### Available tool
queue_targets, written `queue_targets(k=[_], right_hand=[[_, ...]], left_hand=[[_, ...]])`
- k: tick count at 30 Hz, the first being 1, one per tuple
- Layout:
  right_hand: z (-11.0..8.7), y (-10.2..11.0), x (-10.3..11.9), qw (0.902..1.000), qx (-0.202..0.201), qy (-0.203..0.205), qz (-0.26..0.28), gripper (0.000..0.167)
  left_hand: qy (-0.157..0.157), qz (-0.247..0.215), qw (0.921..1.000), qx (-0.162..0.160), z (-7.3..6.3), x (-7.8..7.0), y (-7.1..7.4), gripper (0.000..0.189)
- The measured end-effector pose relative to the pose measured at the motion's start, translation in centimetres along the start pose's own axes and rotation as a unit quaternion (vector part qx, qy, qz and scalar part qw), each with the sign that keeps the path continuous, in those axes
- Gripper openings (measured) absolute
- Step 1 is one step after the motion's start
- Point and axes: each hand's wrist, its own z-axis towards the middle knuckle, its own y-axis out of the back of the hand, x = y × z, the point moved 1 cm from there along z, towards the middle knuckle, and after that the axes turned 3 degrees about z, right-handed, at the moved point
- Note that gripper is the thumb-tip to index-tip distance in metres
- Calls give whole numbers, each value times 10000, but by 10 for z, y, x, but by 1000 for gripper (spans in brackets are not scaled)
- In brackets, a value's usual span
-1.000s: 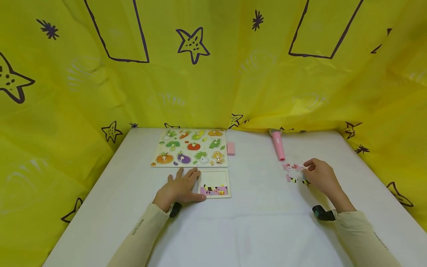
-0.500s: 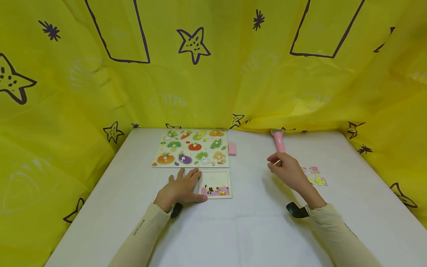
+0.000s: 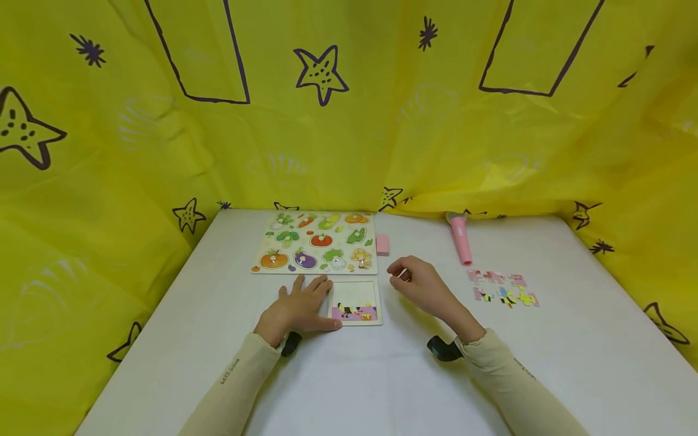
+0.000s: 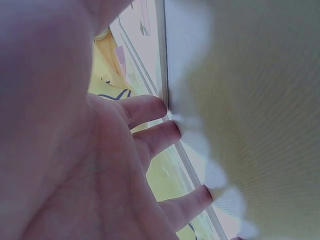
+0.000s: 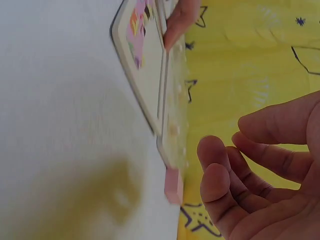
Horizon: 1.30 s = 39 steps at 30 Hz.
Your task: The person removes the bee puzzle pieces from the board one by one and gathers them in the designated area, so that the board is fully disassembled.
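Observation:
My left hand (image 3: 297, 306) lies with its fingers spread along the left side of a small white puzzle frame (image 3: 354, 280). Its thumb is at the near corner, the index fingertip at the far one. The frame's near strip is filled with pink bee-picture puzzle pieces (image 3: 357, 313); the board behind them is bare. Just right of the frame hovers my right hand (image 3: 428, 289), thumb and index fingertips close together. In the right wrist view its fingers (image 5: 212, 182) curl inward, and I cannot tell whether a piece is hidden between them.
Several loose jigsaw pieces (image 3: 508, 297) lie in two rows at right, below a pink toy microphone (image 3: 460, 241). Behind the frame lies a vegetable knob puzzle (image 3: 322, 257) with a pink block (image 3: 383, 244) at its right edge. A yellow curtain (image 3: 349, 139) surrounds the white table (image 3: 349, 387).
My right hand has moved left from the loose pieces, past the microphone, to beside the frame, uncovering the rows of pieces. The left hand stays at the frame.

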Motion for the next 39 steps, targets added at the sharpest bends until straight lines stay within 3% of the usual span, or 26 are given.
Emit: queue_targets(k=[8, 16, 20, 30, 39], right_hand=[[8, -30, 17, 9984, 410, 343, 199, 15], [16, -58, 30, 9932, 1111, 229, 260, 14], [19, -68, 35, 9905, 1319, 366, 157, 15], [19, -81, 40, 9850, 1490, 751, -443, 22], [15, -87, 45, 9799, 1646, 735, -853, 23]], left_hand=[[32, 109, 9999, 15, 0, -2, 1, 94], [41, 165, 9998, -45, -1, -1, 2, 92], [19, 121, 9999, -85, 0, 1, 0, 92], [-51, 61, 9999, -95, 0, 0, 2, 92], [-70, 103, 9998, -155, -2, 0, 2, 90]])
